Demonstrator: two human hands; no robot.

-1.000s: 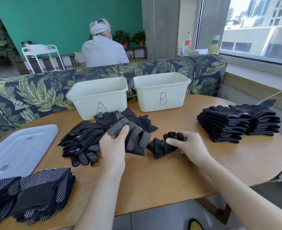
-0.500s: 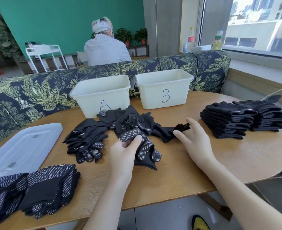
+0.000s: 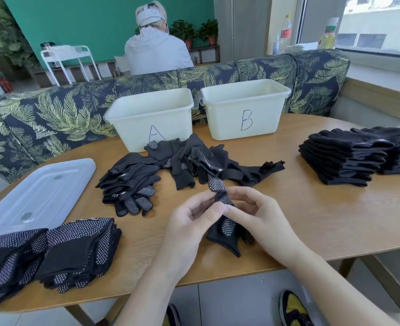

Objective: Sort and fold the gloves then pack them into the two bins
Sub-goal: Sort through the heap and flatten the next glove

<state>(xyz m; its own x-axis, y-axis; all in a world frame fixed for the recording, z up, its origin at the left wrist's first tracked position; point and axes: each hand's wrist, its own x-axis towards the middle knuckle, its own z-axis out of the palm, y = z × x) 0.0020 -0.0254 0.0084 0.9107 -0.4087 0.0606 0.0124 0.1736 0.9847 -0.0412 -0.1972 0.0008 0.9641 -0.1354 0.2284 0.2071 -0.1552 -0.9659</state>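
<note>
While a black fabric glove with white grip dots is pinched between the left hand and the right hand just above the round wooden table, it is probably being straightened for folding. Behind it an unsorted heap of black gloves is left before the white plastic bins lettered A and B, blocking neither.

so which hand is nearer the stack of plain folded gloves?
Right. The right hand sits on the stack's side; the left hand is farther off. Both hands grip the dotted glove.
</note>
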